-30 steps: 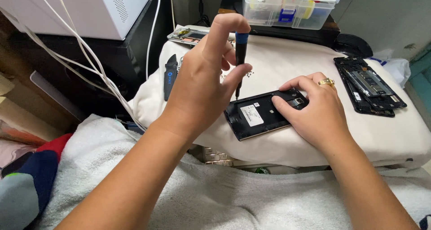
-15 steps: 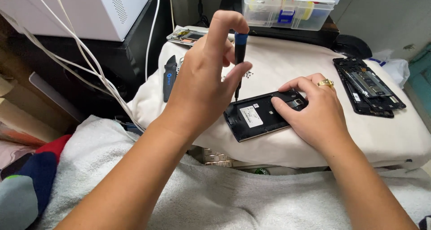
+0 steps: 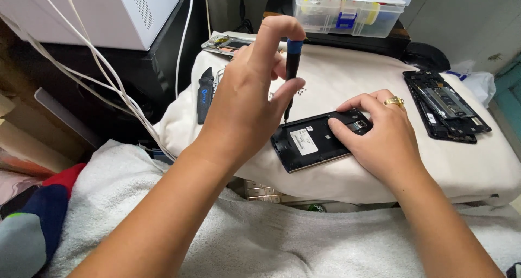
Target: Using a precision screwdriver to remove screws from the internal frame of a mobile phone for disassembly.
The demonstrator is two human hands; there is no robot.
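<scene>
An opened black phone [image 3: 309,142] with a white label inside lies on a cream cushion [image 3: 467,169]. My left hand [image 3: 244,104] holds a small screwdriver [image 3: 292,66] with a blue cap upright, its tip down at the phone's upper left corner. My right hand [image 3: 380,137], with a gold ring, rests flat on the phone's right end and presses it against the cushion. A few tiny screws [image 3: 299,91] lie on the cushion just behind the phone.
A second dismantled phone frame [image 3: 445,107] lies at the cushion's right. A dark pry tool [image 3: 204,93] rests at its left edge, another phone part [image 3: 228,43] behind. A clear parts box [image 3: 350,9] stands at the back, a white appliance [image 3: 97,12] with cables at left.
My left hand's fingers have shifted slightly on the screwdriver's top; the phone and my right hand stay where they were.
</scene>
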